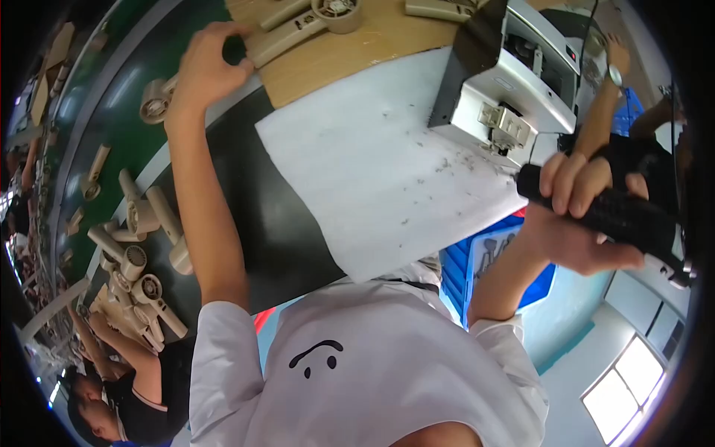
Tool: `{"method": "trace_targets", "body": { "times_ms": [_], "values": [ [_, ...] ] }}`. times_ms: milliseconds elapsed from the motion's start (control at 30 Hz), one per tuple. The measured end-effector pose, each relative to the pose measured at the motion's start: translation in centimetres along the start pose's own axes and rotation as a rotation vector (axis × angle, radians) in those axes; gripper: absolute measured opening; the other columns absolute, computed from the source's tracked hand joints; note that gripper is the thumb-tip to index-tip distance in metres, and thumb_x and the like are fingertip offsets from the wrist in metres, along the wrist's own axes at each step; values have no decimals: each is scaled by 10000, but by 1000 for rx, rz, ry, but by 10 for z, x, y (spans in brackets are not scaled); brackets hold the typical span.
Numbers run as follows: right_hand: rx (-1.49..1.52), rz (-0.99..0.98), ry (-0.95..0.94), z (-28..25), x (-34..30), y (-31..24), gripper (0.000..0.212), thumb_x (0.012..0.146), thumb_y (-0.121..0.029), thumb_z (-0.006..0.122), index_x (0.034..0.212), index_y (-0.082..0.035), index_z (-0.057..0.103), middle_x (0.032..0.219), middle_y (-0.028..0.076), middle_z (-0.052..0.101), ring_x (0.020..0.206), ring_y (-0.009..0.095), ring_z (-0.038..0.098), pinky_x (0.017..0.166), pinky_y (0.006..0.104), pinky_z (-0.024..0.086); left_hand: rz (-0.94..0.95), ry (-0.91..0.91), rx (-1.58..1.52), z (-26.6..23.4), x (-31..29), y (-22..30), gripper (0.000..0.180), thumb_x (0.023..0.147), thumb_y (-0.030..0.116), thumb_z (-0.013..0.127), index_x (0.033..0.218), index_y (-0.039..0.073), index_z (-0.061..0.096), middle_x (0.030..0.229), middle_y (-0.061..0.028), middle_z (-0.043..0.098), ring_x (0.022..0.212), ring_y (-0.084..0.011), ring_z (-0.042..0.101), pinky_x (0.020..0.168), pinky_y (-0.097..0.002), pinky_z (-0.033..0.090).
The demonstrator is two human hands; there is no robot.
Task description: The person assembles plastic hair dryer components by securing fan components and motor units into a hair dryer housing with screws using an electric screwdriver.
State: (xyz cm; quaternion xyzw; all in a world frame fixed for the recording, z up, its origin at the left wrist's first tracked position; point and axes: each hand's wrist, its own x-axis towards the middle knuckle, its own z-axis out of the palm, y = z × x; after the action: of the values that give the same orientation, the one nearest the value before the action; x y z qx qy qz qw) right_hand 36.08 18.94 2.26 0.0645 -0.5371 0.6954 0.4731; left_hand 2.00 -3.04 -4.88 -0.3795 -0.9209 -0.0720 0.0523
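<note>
My right hand (570,242) is closed around a black electric screwdriver (633,216). The tool lies nearly level, its tip end pointing left, close to a silver and black screw feeder (514,97). My left hand (208,65) reaches to the far left, with thumb and fingers curved and a gap between them. Just beyond its fingertips is the handle end of a beige handheld fan (287,45), lying on a tan board (387,37); whether they touch I cannot tell. Another beige fan part (156,100) sits partly behind my left wrist.
Small dark screws (447,167) are scattered on a white sheet (350,164). Several beige fans (134,261) pile up at the left, beside a green conveyor (112,141). A blue crate (465,261) stands below the table's right edge. Co-workers' arms (596,119) show right and lower left.
</note>
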Motion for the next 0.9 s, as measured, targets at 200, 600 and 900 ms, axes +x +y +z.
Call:
{"method": "trace_targets", "body": {
  "times_ms": [200,600,900],
  "values": [
    [-282,-28,94,-12,15,28,828,810,-816,262,1252,-118,322,616,84,456,460,177,424,464,342,404,199,-116,-347,-7,-12,35,431,694,211,688,1072,6,652,1129,-152,599,1058,-344,568,922,-367,457],
    [-421,321,409,-7,17,32,683,851,-757,330,1126,-140,433,616,63,421,532,173,378,549,329,361,-98,214,-794,-6,-29,78,290,737,169,766,910,-44,671,752,-101,623,657,-180,592,623,-293,470],
    [-25,214,135,21,-4,-18,667,869,-679,434,1223,-114,469,667,2,430,532,89,401,531,250,370,209,183,-1418,-61,-72,138,81,792,28,698,838,-24,656,751,-61,631,660,-89,575,573,-205,435]
  ]
}}
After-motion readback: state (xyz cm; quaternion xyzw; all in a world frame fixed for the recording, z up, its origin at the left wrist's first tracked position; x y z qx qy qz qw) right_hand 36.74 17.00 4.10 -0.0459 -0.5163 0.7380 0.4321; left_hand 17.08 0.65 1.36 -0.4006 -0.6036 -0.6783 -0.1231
